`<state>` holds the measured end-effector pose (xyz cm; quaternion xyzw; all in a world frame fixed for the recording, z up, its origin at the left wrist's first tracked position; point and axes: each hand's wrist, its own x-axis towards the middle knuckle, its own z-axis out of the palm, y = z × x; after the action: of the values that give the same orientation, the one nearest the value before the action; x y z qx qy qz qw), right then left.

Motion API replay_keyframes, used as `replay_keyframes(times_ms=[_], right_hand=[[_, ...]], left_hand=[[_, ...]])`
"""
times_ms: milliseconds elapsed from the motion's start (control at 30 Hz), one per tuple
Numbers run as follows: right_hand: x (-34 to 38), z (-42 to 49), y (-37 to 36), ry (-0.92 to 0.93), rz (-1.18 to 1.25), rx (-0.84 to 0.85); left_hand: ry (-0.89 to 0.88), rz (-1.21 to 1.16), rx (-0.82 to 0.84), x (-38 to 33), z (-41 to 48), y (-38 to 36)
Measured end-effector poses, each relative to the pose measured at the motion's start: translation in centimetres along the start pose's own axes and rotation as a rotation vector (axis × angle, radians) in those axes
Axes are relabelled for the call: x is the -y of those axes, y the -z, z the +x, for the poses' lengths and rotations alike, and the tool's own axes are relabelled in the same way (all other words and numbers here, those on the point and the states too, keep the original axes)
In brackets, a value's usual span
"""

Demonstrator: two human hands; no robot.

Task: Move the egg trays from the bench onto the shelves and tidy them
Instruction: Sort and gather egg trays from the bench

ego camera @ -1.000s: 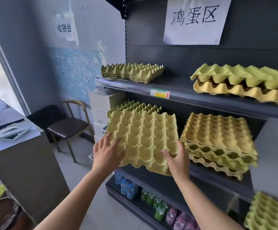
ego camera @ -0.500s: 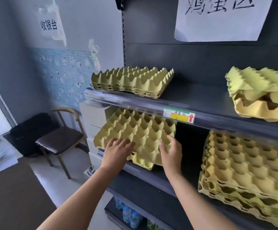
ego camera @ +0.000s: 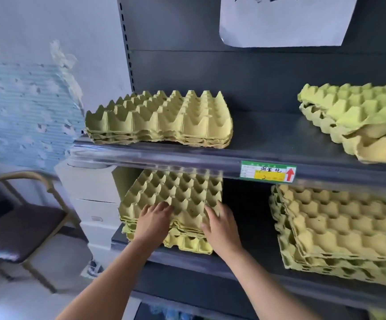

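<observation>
Yellow egg tray [ego camera: 176, 192], cups up, lies skewed atop its stack [ego camera: 188, 244], left hand [ego camera: 154, 224] and right hand [ego camera: 222, 228] pressing flat-fingered.

The sign [ego camera: 284, 21] at top is cut by the upper edge, its writing nearly lost. The upper-right trays [ego camera: 358, 116] and lower-right stack [ego camera: 344, 229] run off the right edge. Print on the label [ego camera: 268, 172] is unreadable. The left hand [ego camera: 152, 224] and right hand [ego camera: 222, 229] cover the front of the middle stack [ego camera: 176, 195].

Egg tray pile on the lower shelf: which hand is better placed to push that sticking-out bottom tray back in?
Probably the right hand: it lies at the front edge just above the bottom tray that juts out. The left hand rests flat on the top tray.
</observation>
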<state>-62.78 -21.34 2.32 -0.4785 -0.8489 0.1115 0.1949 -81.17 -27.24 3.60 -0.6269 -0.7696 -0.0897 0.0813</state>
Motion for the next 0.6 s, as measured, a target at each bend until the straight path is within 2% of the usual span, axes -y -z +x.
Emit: replay_keyframes(times_ms=[167,333,600], right_hand=[[-0.3,-1.2,-0.5,-0.029,0.012,0.066],[-0.5,-1.8,0.7,-0.032,-0.02,0.012],[-6.2,-5.7,7.2,0.035,-0.126,-0.347]], left_hand=[[-0.033,0.036,-0.013,0.6,-1.1,-0.9],[-0.148,0.061,-0.163,-1.3,-0.7,0.3],[-0.435,-0.055,-0.355,-12.3,-0.7,3.4]])
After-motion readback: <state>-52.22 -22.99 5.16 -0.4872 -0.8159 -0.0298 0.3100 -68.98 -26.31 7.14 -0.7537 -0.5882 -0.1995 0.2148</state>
